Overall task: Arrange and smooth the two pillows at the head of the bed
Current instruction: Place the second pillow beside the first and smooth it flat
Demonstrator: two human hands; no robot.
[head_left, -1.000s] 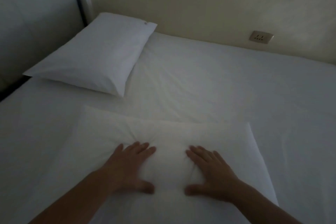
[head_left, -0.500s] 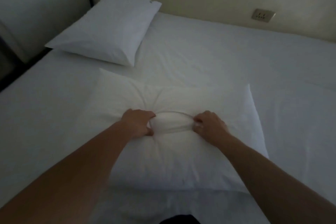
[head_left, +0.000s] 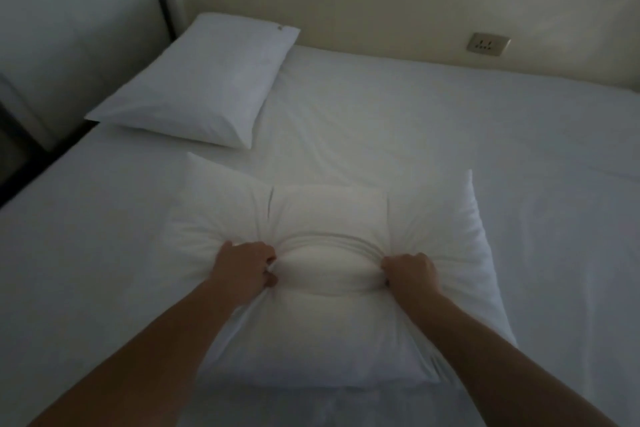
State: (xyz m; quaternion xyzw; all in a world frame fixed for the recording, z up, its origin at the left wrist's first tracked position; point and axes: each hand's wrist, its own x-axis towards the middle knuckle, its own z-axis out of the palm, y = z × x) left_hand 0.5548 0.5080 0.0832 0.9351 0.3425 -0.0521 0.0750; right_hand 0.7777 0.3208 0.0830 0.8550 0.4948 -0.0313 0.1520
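Observation:
A white pillow [head_left: 332, 211] lies in the middle of the bed [head_left: 485, 156], its cover bunched into creases. My left hand [head_left: 244, 265] is closed on a fold of its cover at the left of centre. My right hand [head_left: 410, 272] grips another fold to the right, and the fabric is pulled taut between the two fists. A second white pillow [head_left: 204, 83] lies flat and smooth in the far left corner of the bed, against the wall.
A cream wall [head_left: 381, 0] runs behind the bed, with a socket plate [head_left: 488, 44] just above the mattress. A pale panel [head_left: 69, 17] and a dark gap [head_left: 31, 163] border the bed's left side. White sheet stretches to the right.
My hands went from flat, fingers spread on the near pillow, to fists gripping its cover. The fists are now a little further apart and the cover is pulled tighter.

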